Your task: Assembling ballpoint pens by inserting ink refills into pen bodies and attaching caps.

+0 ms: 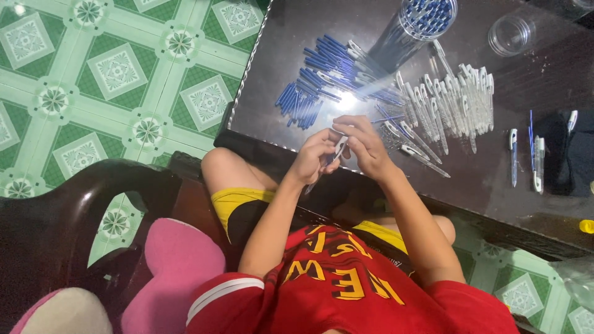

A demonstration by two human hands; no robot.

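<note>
Both hands meet over the near edge of the table (pixel 297 74), close together. Left hand (pixel 314 158) curled shut around a clear pen barrel (pixel 340 148), which slants down out of the fist toward the lap; right hand (pixel 366 143) pinching at its upper end, fingertips closed on it (what sits between them too small to tell).

The barrel: slim, see-through plastic with a pale clip end, lower tip hidden behind the left wrist.

Outward from the grip, on the dark glossy top: a row of clear barrels (pixel 442 105) lying side by side, right of the hands, reaching toward the far edge; a heap of blue caps (pixel 315 80) left of that, mid-table; a clear tub (pixel 424 18) packed with blue-tipped parts at the far edge; an empty clear cup (pixel 510 34) near the far right corner. A few finished-looking pens (pixel 526 154) set apart toward the right edge.

Judging by the piles: only a handful seemingly put together, most barrels and caps loose, so early in the work with the bulk left.
</note>
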